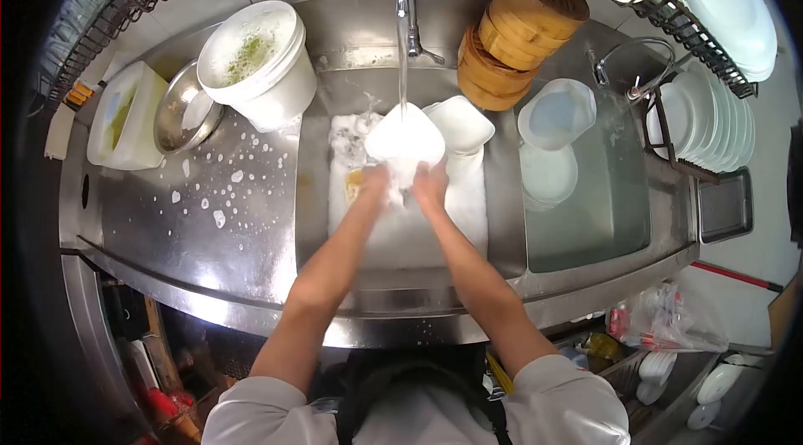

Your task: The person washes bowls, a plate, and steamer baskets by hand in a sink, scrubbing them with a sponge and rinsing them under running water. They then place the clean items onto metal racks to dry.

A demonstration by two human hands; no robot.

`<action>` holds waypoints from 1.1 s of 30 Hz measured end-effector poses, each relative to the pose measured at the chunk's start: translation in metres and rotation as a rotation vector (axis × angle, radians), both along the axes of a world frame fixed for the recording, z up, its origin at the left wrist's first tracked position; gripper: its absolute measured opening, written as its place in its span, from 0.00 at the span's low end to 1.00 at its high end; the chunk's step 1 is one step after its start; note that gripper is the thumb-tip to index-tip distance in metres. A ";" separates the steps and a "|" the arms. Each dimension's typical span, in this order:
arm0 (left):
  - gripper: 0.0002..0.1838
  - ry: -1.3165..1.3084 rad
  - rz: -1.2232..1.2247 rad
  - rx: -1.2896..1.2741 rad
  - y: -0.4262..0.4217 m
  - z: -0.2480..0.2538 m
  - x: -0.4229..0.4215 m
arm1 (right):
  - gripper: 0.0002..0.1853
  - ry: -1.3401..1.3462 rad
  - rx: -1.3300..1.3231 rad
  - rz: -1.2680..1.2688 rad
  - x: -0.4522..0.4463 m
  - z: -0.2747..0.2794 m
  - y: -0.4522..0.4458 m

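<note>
Looking along the head view, I see 2 bare hands at a white dish (405, 137), which sits in the sink basin's middle, right under the running tap (407, 18). The stream meets its far part. The right hand (430, 183) grasps the dish's near edge. The left hand (375, 183) is at that same edge, but it's blurred, and I can't tell whether its fingers are clenched or loose. Just left of it is a yellowish thing (353, 184), too indistinct to name. Foam (468, 215) spreads around them, and a white bowl (462, 125) is just to the right of the dish. Over on the left counter stand a white bucket (280, 98), a metal bowl (186, 115) and a pale tub (138, 142). Bamboo steamers (535, 18) are stacked behind the sink. To the right, a water-filled basin (590, 227) holds more pale dishes (548, 173), and beyond it white plates (726, 127) stand upright in a row.
</note>
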State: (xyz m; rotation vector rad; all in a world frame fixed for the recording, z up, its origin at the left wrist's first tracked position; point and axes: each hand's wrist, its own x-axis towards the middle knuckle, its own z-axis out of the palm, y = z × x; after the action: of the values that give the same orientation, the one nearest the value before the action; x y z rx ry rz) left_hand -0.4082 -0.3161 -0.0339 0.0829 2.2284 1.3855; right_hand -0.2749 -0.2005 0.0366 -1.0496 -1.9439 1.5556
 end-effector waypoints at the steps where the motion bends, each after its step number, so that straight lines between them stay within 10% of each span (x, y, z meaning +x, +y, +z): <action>1: 0.23 0.036 -0.052 -0.010 -0.005 0.009 0.000 | 0.21 0.010 -0.271 -0.003 0.006 0.010 -0.004; 9: 0.27 0.994 -0.374 -0.767 0.044 0.062 0.015 | 0.20 -0.156 -0.517 0.186 -0.014 0.034 -0.008; 13: 0.29 0.513 -1.003 -0.032 0.023 0.062 0.016 | 0.20 -0.027 -0.607 0.175 -0.012 0.005 0.007; 17: 0.25 1.039 -0.813 -0.830 -0.003 0.088 0.011 | 0.17 -0.088 -0.610 0.113 0.000 0.006 0.012; 22: 0.23 -0.710 0.026 0.778 -0.004 0.072 -0.024 | 0.13 -0.023 -0.777 0.229 0.007 0.020 -0.003; 26: 0.25 -0.912 0.178 1.471 0.027 0.040 0.025 | 0.06 0.169 -0.991 0.094 -0.006 0.013 -0.022; 29: 0.24 -0.774 0.450 1.024 0.038 0.100 0.049 | 0.07 0.278 -0.647 -0.273 -0.030 -0.015 -0.015; 33: 0.16 -0.424 0.251 0.936 0.003 0.153 0.014 | 0.06 0.220 -0.829 -0.403 -0.036 -0.026 0.034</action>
State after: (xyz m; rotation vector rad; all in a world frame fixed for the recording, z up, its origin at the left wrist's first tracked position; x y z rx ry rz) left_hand -0.3939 -0.3136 0.1191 -0.1619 1.1421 2.2269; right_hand -0.3111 -0.1662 0.0107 -1.3815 -0.8376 2.1450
